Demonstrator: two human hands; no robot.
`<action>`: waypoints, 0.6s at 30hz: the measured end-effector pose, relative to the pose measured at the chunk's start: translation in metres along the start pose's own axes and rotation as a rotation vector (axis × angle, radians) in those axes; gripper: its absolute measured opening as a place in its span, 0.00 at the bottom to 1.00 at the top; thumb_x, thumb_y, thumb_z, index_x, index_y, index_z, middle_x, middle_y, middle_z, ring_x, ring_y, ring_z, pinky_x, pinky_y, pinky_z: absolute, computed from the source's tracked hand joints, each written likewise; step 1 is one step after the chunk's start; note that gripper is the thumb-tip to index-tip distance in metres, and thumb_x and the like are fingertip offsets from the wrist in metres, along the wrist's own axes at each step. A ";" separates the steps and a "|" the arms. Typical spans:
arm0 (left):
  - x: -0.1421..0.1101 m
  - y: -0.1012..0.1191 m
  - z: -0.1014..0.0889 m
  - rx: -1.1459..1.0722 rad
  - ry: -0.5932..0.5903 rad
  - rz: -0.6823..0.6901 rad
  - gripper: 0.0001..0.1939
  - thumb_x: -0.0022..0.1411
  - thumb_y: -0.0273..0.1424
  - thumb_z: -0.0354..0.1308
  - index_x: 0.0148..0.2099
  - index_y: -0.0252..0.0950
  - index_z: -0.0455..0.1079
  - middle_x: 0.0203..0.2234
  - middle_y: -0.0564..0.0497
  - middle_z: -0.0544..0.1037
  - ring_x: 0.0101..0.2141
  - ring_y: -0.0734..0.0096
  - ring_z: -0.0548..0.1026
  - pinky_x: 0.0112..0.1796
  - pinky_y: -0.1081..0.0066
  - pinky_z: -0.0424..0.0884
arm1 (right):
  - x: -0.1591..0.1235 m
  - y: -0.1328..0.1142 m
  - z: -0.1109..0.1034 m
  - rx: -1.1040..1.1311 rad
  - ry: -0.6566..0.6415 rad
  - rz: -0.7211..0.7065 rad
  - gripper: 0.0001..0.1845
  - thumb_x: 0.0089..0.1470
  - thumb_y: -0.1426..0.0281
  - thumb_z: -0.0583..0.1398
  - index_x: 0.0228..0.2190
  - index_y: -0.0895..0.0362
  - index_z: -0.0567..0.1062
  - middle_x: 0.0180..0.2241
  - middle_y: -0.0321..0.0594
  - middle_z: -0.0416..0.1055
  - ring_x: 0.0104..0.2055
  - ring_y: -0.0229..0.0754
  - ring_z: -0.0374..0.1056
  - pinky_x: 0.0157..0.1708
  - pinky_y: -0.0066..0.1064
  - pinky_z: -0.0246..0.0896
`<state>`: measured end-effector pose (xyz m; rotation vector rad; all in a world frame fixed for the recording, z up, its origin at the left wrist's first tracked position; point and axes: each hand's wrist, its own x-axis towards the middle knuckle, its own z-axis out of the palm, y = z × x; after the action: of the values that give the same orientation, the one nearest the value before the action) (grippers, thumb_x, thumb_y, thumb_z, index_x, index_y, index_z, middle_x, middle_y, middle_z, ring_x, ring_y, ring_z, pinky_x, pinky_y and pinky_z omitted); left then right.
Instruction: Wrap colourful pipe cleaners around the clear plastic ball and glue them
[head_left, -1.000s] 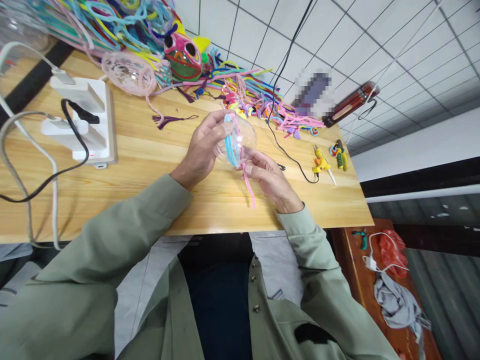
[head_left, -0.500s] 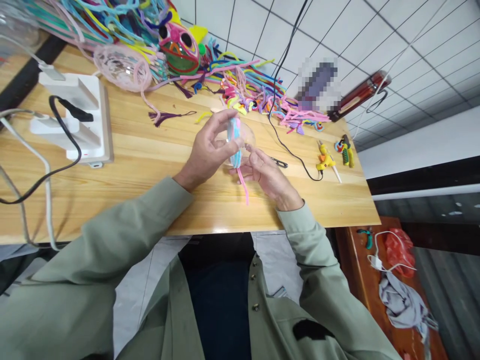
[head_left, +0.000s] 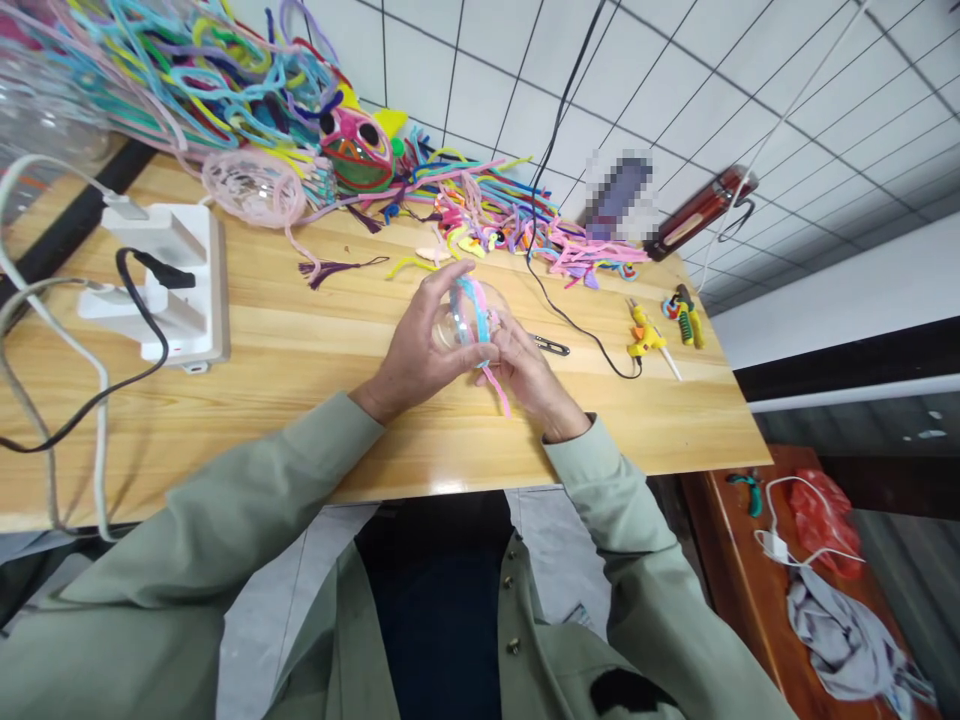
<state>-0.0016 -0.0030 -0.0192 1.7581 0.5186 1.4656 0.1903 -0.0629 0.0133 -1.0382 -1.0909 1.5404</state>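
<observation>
- I have the wooden surface (head_left: 300, 360) right across my view.
- A pile (head_left: 457, 185) of coloured fuzzy strips runs along its far edge, from the left corner past the middle. It lies beyond both hands and doesn't crowd them.
- The power strip (head_left: 212, 300) sits toward the left edge, well apart from the hands.
- A red bottle (head_left: 701, 213) is at the far right corner.
- The left hand (head_left: 420, 345) curves round the ball, its fingers and thumb spread about as wide as the ball. The thumb has dropped lower across the near side.
- The right hand (head_left: 529, 370) has closed in on the ball's right side, fingers bent. The tips blur, so I can't tell whether they pinch anything.
- The clear ball (head_left: 452, 325) is held up over the surface's middle. It has turned, showing more of its clear left side; I judge it well steadied for work on its wrap.
- The glue gun (head_left: 645, 335) lies near the right edge, pliers (head_left: 688, 315) just beside it. Its cable (head_left: 533, 215) would obstruct a reach that way.
- Snips (head_left: 550, 345) lie just beyond the right hand.
- The blue-and-pink band (head_left: 478, 310) circles the ball; its pink tail (head_left: 496, 390) hangs toward the near edge.
</observation>
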 end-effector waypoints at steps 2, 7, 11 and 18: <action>-0.001 -0.003 -0.001 0.032 -0.034 0.059 0.58 0.62 0.66 0.75 0.83 0.50 0.58 0.81 0.36 0.64 0.80 0.34 0.65 0.73 0.42 0.75 | 0.000 0.001 -0.001 -0.034 0.010 -0.060 0.41 0.56 0.41 0.77 0.62 0.46 0.76 0.48 0.36 0.82 0.37 0.40 0.79 0.30 0.29 0.78; -0.002 0.001 -0.004 0.021 -0.076 0.102 0.56 0.66 0.66 0.71 0.85 0.51 0.55 0.83 0.37 0.60 0.81 0.32 0.62 0.74 0.40 0.72 | -0.001 0.002 -0.002 -0.088 -0.007 -0.144 0.45 0.56 0.37 0.75 0.64 0.46 0.74 0.46 0.38 0.81 0.36 0.41 0.77 0.29 0.31 0.73; 0.002 0.003 -0.006 -0.127 0.093 -0.051 0.41 0.73 0.63 0.65 0.79 0.52 0.66 0.79 0.42 0.69 0.79 0.38 0.68 0.72 0.42 0.75 | 0.000 0.003 -0.003 -0.088 0.001 -0.154 0.47 0.54 0.35 0.75 0.64 0.47 0.72 0.44 0.37 0.80 0.33 0.40 0.76 0.28 0.30 0.69; 0.019 -0.016 -0.014 -0.332 0.439 -0.401 0.20 0.73 0.51 0.71 0.56 0.44 0.80 0.46 0.46 0.87 0.47 0.62 0.87 0.45 0.66 0.86 | 0.003 -0.009 -0.009 -0.104 0.048 -0.180 0.45 0.56 0.35 0.74 0.62 0.49 0.74 0.45 0.38 0.81 0.33 0.40 0.78 0.28 0.31 0.72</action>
<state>-0.0074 0.0249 -0.0184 1.0057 0.7527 1.5369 0.2006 -0.0575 0.0192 -1.0121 -1.2075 1.3217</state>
